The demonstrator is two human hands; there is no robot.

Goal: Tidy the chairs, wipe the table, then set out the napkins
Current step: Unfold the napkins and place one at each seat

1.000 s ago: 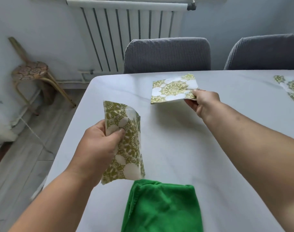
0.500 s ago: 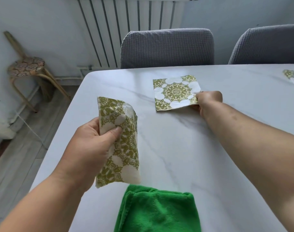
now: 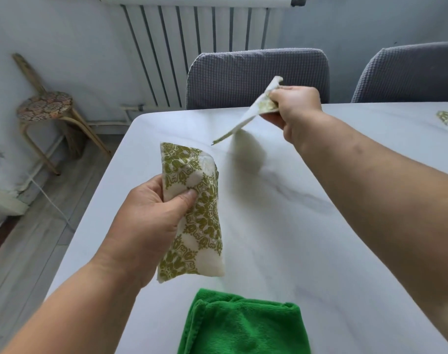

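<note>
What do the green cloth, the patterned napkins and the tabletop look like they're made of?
Green cloth: probably microfibre or terry, going by its fuzzy matte pile and thick folds. Napkin bundle and single napkin: likely printed paper tissue, as they are thin, matte and crisp-edged. Table: smooth, slightly glossy white with grey veins, so marble, stone or a look-alike laminate; can't tell which.

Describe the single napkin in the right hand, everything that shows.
The napkin is thin white paper with an olive-green print, seen almost edge-on. The right hand pinches its upper corner between thumb and fingers. It slopes down to the left, slightly bowed, above the white table, where it casts a soft shadow. Its lower tip appears clear of the surface.
</note>
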